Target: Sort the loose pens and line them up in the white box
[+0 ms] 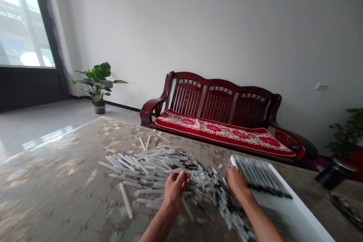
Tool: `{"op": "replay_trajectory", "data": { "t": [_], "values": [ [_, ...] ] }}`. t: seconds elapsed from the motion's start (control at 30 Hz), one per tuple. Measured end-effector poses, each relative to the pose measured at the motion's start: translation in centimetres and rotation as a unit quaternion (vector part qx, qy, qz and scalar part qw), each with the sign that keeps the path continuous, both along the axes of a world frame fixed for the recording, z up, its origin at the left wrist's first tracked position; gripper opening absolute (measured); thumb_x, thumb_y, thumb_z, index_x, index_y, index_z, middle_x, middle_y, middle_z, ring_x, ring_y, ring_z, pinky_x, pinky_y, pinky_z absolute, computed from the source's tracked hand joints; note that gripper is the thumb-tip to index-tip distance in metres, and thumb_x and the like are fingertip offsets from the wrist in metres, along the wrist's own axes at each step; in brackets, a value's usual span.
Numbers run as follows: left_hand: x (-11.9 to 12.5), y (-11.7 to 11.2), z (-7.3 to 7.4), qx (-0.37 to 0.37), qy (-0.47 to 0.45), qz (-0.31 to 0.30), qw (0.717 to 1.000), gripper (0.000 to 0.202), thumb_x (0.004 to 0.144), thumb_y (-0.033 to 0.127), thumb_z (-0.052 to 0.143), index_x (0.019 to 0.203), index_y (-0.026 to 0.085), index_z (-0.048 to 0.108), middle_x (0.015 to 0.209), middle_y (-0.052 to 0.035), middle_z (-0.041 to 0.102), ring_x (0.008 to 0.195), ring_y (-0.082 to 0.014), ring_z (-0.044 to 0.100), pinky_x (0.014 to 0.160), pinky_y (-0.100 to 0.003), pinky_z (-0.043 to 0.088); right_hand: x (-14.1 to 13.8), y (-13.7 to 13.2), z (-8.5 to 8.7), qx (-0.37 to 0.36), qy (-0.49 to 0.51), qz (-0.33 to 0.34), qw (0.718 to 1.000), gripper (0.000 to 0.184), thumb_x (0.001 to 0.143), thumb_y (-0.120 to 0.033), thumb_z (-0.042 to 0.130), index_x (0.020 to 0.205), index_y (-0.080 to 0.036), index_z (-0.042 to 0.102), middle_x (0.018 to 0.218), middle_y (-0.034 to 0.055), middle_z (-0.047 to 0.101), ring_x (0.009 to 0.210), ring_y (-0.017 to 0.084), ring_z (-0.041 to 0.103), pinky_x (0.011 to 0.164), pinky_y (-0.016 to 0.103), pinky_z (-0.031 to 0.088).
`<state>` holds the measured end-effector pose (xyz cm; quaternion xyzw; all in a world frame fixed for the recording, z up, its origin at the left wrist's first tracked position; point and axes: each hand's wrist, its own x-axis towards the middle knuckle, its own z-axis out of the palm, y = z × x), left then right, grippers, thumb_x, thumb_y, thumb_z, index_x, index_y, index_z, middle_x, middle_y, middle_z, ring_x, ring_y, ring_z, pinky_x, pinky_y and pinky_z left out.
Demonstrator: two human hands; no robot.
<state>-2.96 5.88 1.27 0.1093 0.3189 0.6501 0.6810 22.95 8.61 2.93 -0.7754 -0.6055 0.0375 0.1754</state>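
My left hand (176,185) pinches a whitish, translucent pen barrel (175,171), held level above a spread pile of similar barrels (147,164). To its right, my right hand (236,179) is closed at the left edge of a white tray (306,211); whatever its fingers hold is hidden. Inside the tray lies a row of pens (263,174) with dark ends, and more blurred ones nearer me. Between my hands, short clear caps (208,185) and dark slim parts (219,193) lie heaped together.
Under everything is a table with a patterned brown cloth (56,185). A black cylinder (334,173) with a dark cable stands at the right. Beyond the table are a carved wooden bench (218,98) with a red seat cover and a potted plant (99,83).
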Motion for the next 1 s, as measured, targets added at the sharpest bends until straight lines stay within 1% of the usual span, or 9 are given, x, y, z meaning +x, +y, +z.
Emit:
{"op": "replay_trajectory", "data": {
  "t": [0.1, 0.17, 0.2, 0.27, 0.33, 0.4, 0.5, 0.8, 1.0],
  "values": [
    [0.0, 0.2, -0.1, -0.004, -0.004, 0.002, 1.0, 0.043, 0.048, 0.027, 0.093, 0.077, 0.015, 0.063, 0.065, 0.0014, 0.069, 0.064, -0.0138, 0.07, 0.057, -0.019, 0.056, -1.6, -0.4, -0.1, 0.028, 0.066, 0.027, 0.997, 0.026, 0.084, -0.012, 0.049, 0.092, -0.018, 0.073, 0.097, 0.0108, 0.074, 0.094, 0.024, 0.07, 0.081, 0.032, 0.053],
    [0.1, 0.2, -0.2, 0.0, -0.005, 0.001, 1.0, 0.042, 0.05, 0.028, 0.093, 0.077, 0.015, 0.063, 0.067, 0.0002, 0.07, 0.065, -0.0138, 0.07, 0.057, -0.019, 0.056, -3.8, -1.0, -0.3, 0.048, 0.176, 0.048, 0.982, 0.023, 0.086, -0.023, 0.05, 0.093, -0.02, 0.071, 0.087, 0.0052, 0.075, 0.082, 0.021, 0.072, 0.07, 0.028, 0.056],
    [0.1, 0.2, -0.3, 0.003, -0.005, 0.0, 1.0, 0.042, 0.05, 0.028, 0.092, 0.077, 0.015, 0.063, 0.068, -0.0003, 0.07, 0.066, -0.0139, 0.07, 0.058, -0.019, 0.056, -5.1, -1.4, -0.4, 0.071, 0.296, 0.054, 0.951, 0.02, 0.084, -0.028, 0.054, 0.09, -0.019, 0.071, 0.082, 0.0049, 0.074, 0.077, 0.022, 0.072, 0.065, 0.029, 0.056],
    [0.0, 0.0, -0.3, 0.009, -0.004, -0.002, 1.0, 0.04, 0.052, 0.028, 0.092, 0.078, 0.015, 0.064, 0.069, -0.001, 0.07, 0.067, -0.014, 0.071, 0.059, -0.018, 0.057, -7.9, -2.4, -0.2, 0.103, 0.501, 0.056, 0.857, 0.023, 0.073, -0.038, 0.069, 0.084, -0.018, 0.07, 0.076, 0.0033, 0.072, 0.072, 0.023, 0.07, 0.06, 0.03, 0.056],
    [-0.1, -0.1, -0.3, 0.01, -0.003, -0.003, 1.0, 0.039, 0.052, 0.027, 0.092, 0.077, 0.015, 0.065, 0.069, -0.0008, 0.07, 0.067, -0.0138, 0.071, 0.059, -0.019, 0.057, -10.2, -3.4, 0.3, 0.112, 0.611, 0.042, 0.783, 0.034, 0.061, -0.042, 0.079, 0.084, -0.018, 0.07, 0.076, 0.0022, 0.072, 0.071, 0.021, 0.07, 0.062, 0.03, 0.057],
    [-0.1, -0.2, -0.2, 0.009, -0.002, -0.004, 1.0, 0.037, 0.053, 0.026, 0.091, 0.077, 0.015, 0.065, 0.068, -0.0002, 0.07, 0.065, -0.0134, 0.07, 0.059, -0.019, 0.057, -11.8, -4.1, 0.8, 0.113, 0.667, 0.031, 0.736, 0.042, 0.055, -0.043, 0.085, 0.086, -0.018, 0.071, 0.078, 0.0017, 0.073, 0.072, 0.019, 0.069, 0.065, 0.029, 0.057],
    [-0.1, -0.1, -0.1, 0.006, -0.005, -0.001, 1.0, 0.036, 0.053, 0.024, 0.091, 0.076, 0.015, 0.065, 0.067, 0.0003, 0.069, 0.064, -0.0134, 0.07, 0.059, -0.019, 0.057, -12.8, -4.5, 1.2, 0.115, 0.708, 0.02, 0.696, 0.047, 0.052, -0.046, 0.088, 0.084, -0.018, 0.07, 0.077, 0.001, 0.072, 0.072, 0.018, 0.069, 0.064, 0.027, 0.057],
    [0.0, -0.1, 0.0, 0.014, 0.0, -0.005, 1.0, 0.04, 0.051, 0.027, 0.092, 0.076, 0.015, 0.064, 0.066, 0.0012, 0.069, 0.066, -0.014, 0.07, 0.06, -0.02, 0.057, -14.3, -4.4, 0.1, 0.136, 0.704, -0.025, 0.697, 0.051, 0.05, -0.049, 0.088, 0.084, -0.017, 0.068, 0.08, 0.0038, 0.074, 0.076, 0.023, 0.071, 0.058, 0.026, 0.055],
    [0.0, -0.2, 0.1, 0.017, 0.015, -0.004, 1.0, 0.042, 0.049, 0.029, 0.092, 0.076, 0.016, 0.063, 0.066, 0.0016, 0.068, 0.065, -0.0145, 0.07, 0.061, -0.022, 0.056, -14.6, -4.3, -0.2, 0.145, 0.662, -0.005, 0.736, 0.041, 0.057, -0.047, 0.083, 0.081, -0.019, 0.067, 0.078, 0.0045, 0.075, 0.077, 0.025, 0.072, 0.062, 0.031, 0.057]
  ]
}}
